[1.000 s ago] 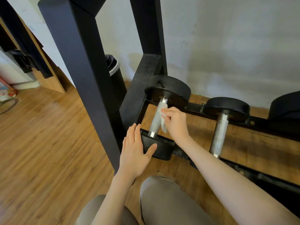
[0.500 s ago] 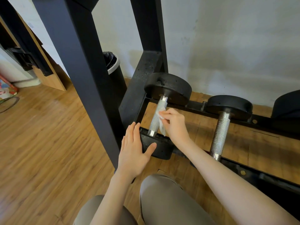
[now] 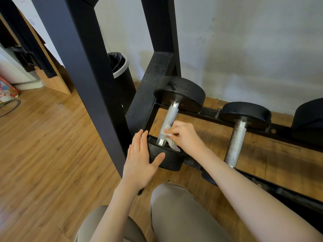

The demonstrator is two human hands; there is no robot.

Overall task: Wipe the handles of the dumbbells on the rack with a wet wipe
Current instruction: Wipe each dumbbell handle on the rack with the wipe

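The right hand (image 3: pixel 185 137) pinches a wet wipe (image 3: pixel 170 138) against the near end of the first dumbbell's handle (image 3: pixel 168 122), at the rack's (image 3: pixel 192 112) left end. The left hand (image 3: pixel 139 159) lies flat, fingers straight, on that dumbbell's near weight (image 3: pixel 167 158). The wipe looks limp and light, the knurled bar stiff and likely grippy. The next handle (image 3: pixel 236 142) sits just to the right, with open room between.
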